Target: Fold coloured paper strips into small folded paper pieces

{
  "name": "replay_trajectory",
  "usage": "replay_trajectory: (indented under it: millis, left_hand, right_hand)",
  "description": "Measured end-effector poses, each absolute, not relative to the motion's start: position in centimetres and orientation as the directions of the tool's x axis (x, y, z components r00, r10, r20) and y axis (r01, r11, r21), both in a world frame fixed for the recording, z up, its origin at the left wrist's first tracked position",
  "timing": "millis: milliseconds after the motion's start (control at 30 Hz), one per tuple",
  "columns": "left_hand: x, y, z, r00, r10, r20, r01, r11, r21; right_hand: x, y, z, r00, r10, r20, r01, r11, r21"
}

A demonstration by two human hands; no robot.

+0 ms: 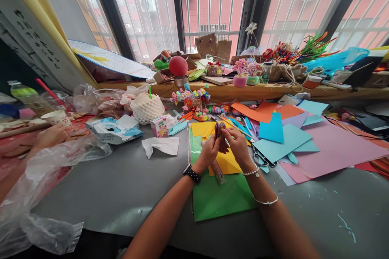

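A small bundle of thin, dark purplish folded paper (219,130) with fan-like edges is held up in front of me. My left hand (209,153) is closed on its lower left side, and my right hand (238,143) pinches its right side. Beneath my hands are yellow paper sheets (232,166) on a larger green sheet (221,202). A patterned, ruler-like strip (218,172) lies across the yellow paper. Scissors (260,158) rest just right of my right hand, partly under blue paper (281,143).
Pink sheets (334,149) and orange sheets (258,110) spread to the right. Left of centre lie a white tissue (161,146), a wipes pack (112,129) and a small pink box (159,126). Another person's hand (51,135) touches a paper cup (57,117). Crafts crowd the windowsill (127,86).
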State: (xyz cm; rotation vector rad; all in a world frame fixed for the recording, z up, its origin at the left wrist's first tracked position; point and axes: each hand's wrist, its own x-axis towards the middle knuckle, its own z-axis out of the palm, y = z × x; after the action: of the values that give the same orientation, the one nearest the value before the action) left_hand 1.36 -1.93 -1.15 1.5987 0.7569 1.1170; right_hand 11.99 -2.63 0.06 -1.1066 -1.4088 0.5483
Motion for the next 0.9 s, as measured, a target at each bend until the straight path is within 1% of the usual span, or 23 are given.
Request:
replay_trajectory:
  millis: [233, 400, 500, 600, 667, 800, 900]
  left_hand:
    - [1.16, -1.98, -0.69, 0.367, 0.884, 0.291, -0.027, -0.302, 0.953]
    - [0.97, -1.85, -0.61, 0.417, 0.862, 0.288, -0.050, -0.294, 0.954]
    - [0.89, -1.70, -0.84, 0.428, 0.858, 0.286, -0.049, -0.294, 0.955]
    - [0.84, -1.57, -1.06, 0.398, 0.871, 0.289, -0.015, -0.309, 0.951]
    - [0.83, -1.55, -1.11, 0.387, 0.874, 0.293, -0.001, -0.317, 0.948]
    - [0.88, -1.63, -1.09, 0.422, 0.860, 0.286, -0.023, -0.305, 0.952]
    - [0.93, -1.64, -1.14, 0.404, 0.865, 0.296, 0.016, -0.331, 0.944]
  right_hand:
    - [12.02, -2.43, -0.36, 0.167, 0.874, 0.457, 0.238, 0.414, -0.879]
    - [12.06, -2.67, -0.08, 0.147, 0.894, 0.423, 0.186, 0.395, -0.899]
    - [12.15, -2.80, 0.23, 0.113, 0.887, 0.448, 0.240, 0.414, -0.878]
    - [12.22, -2.73, 0.24, 0.093, 0.872, 0.481, 0.297, 0.437, -0.849]
    - [12.25, -2.65, 0.13, 0.085, 0.869, 0.488, 0.301, 0.445, -0.843]
    - [12.29, -2.57, 0.04, 0.049, 0.878, 0.475, 0.286, 0.444, -0.849]
    - [12.22, -2.55, 0.13, 0.058, 0.864, 0.501, 0.341, 0.455, -0.823]
